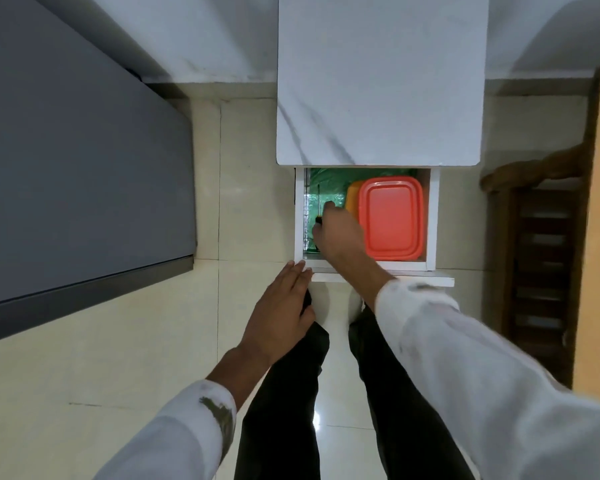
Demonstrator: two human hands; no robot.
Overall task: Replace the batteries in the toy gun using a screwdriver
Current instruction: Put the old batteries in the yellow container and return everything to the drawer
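A white drawer [433, 220] stands pulled out from under a white marble-topped cabinet [378, 81]. Inside it my right hand [340, 233] grips the dark handle of a screwdriver [318, 202], whose thin metal shaft points away from me along the drawer's left side. My left hand [278, 310] hovers with straight fingers at the drawer's front left corner, fingertips at its front edge. No toy gun or batteries are in view.
A red-lidded plastic box [390, 216] fills the drawer's right half, with an orange box [352, 195] beside it and green lining [329, 178] beneath. A dark grey surface [77, 168] lies to the left. A wooden piece of furniture [541, 254] stands at right. My legs stand on pale floor tiles.
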